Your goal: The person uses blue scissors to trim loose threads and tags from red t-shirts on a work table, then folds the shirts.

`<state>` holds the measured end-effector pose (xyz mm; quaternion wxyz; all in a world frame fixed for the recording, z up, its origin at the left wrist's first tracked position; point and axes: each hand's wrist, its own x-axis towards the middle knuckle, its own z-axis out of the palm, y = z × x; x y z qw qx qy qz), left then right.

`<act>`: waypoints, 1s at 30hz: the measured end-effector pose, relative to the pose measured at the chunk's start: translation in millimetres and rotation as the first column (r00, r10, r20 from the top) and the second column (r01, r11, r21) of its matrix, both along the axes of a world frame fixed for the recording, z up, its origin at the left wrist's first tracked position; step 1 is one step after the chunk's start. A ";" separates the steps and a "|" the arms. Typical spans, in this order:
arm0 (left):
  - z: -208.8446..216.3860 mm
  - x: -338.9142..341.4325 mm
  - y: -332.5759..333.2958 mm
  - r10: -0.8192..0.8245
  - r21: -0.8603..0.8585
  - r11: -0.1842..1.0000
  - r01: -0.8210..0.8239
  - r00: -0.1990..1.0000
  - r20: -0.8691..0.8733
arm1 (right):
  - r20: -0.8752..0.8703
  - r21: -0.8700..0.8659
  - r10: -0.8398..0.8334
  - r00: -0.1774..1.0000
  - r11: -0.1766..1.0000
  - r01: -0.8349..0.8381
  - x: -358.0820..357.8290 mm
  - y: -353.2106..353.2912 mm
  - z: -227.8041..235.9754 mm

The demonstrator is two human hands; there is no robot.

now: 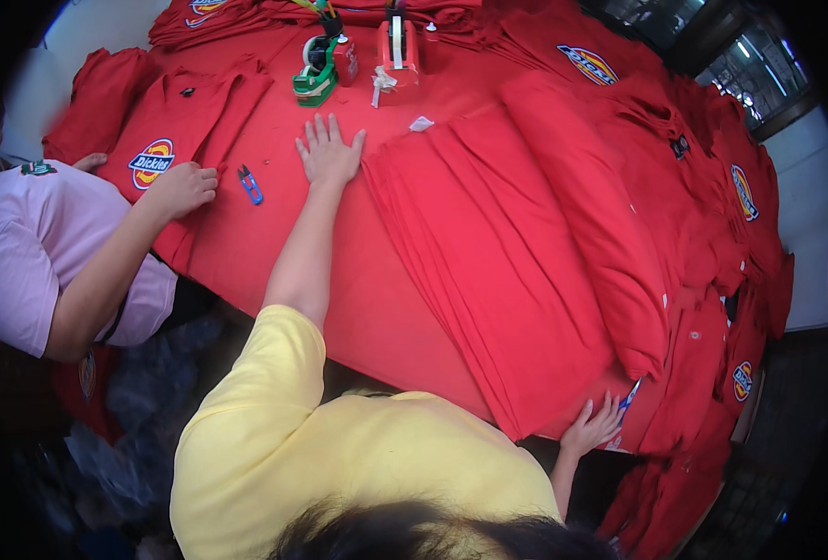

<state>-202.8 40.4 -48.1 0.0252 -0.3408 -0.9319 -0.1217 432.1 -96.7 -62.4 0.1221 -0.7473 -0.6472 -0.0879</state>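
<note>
My left hand point(330, 154) lies flat on the red-covered table point(274, 233), its fingers spread and nothing in it. Just right of it, a red garment point(498, 252) is laid out in long folds and runs down to the near edge. My right hand point(593, 427) rests at that near edge by the garment's lower end, fingers apart. Close to its fingertips lies a blue-handled cutting tool point(627, 401), partly hidden; whether the fingers touch it I cannot tell. Blue thread snips point(251, 186) lie left of my left forearm.
A green tape dispenser point(315, 79) and a red tape dispenser point(398, 61) stand at the back. At the left, a co-worker's hand point(182, 189) handles a red shirt point(167, 140) with a chest logo. Red garments point(703, 215) are heaped along the right side.
</note>
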 end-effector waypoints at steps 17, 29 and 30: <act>-15.9 8.5 -87.9 0.038 0.000 0.999 -0.038 0.993 -0.113 | 0.017 0.014 0.023 1.000 1.000 -0.023 10.5 2.0 -6.7; -36.3 136.5 -299.7 -0.012 0.028 1.000 0.014 0.998 -0.061 | -0.119 0.226 0.348 0.930 0.921 -0.316 -10.4 -8.5 21.6; -32.7 136.0 -294.5 -0.059 0.028 0.998 0.062 0.993 -0.103 | -0.197 0.236 0.404 0.893 0.904 -0.357 -13.6 -10.4 26.6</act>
